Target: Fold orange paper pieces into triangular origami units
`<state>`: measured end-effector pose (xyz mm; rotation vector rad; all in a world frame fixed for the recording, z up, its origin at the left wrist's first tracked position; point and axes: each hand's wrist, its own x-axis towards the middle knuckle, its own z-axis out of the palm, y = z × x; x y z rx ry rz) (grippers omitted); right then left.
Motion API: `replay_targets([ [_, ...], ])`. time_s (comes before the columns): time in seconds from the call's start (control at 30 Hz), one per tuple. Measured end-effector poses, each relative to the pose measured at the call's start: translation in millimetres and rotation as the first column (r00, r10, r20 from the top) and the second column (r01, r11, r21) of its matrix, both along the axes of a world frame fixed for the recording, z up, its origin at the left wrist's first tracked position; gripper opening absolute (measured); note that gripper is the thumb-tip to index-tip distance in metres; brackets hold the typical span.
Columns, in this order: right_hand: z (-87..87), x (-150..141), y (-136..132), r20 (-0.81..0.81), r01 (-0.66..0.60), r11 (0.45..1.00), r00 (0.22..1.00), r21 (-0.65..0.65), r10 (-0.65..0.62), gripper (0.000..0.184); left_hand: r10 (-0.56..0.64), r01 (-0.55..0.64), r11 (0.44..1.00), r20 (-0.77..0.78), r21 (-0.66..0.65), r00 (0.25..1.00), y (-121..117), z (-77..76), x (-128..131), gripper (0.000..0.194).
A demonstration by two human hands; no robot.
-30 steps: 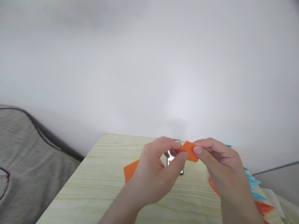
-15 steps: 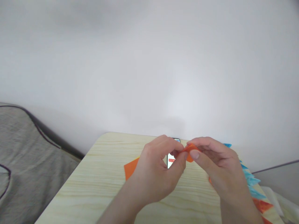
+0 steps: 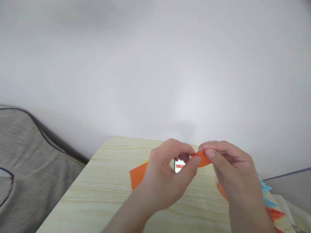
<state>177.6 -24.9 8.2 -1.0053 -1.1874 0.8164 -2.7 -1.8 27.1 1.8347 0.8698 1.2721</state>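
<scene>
A small orange paper piece [image 3: 203,160] is pinched between both hands above the wooden table [image 3: 97,194]. My left hand [image 3: 167,178] grips its left end with thumb and curled fingers. My right hand [image 3: 228,168] pinches its right end, thumb on top. The piece is folded nearly flat, showing as a thin strip. Behind the hands lies a phone [image 3: 179,166] with a lit screen, mostly hidden.
An orange paper sheet [image 3: 137,174] lies flat on the table under my left hand. Folded blue and orange paper pieces [image 3: 269,204] sit along the table's right edge. A grey cushion [image 3: 24,161] stands at the left. A white wall fills the background.
The orange piece, seen as a broad flap a second ago, has been folded down into a thin strip. Both hands rose slightly and kept their pinch.
</scene>
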Motion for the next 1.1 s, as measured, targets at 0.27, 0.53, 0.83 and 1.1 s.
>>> replay_targets([
  [0.27, -0.5, -1, 3, -0.002, -0.012, 1.0, 1.0, 0.02, 0.012, 0.005, 0.009, -0.006, 0.999, 0.094, -0.04, 0.996, 0, -0.1, -1, 0.006],
  [0.53, 1.5, -4, 6, -0.016, -0.077, 0.996, 0.997, 0.045, 0.078, 0.003, -0.012, 0.016, 0.999, 0.097, -0.038, 0.995, -1, 2.1, -5, 0.018],
  [0.83, -2.3, 0, 3, 0.026, -0.049, 0.995, 0.998, -0.089, 0.052, 0.006, -0.066, 0.089, 0.98, 0.134, -0.177, 0.989, 4, 0.3, -6, 0.019],
  [1.1, -9.2, 2, 8, -0.032, 0.011, 0.996, 0.999, -0.084, -0.014, 0.009, -0.09, 0.084, 0.991, -0.052, -0.1, 0.995, 13, -9.0, -4, 0.037],
])
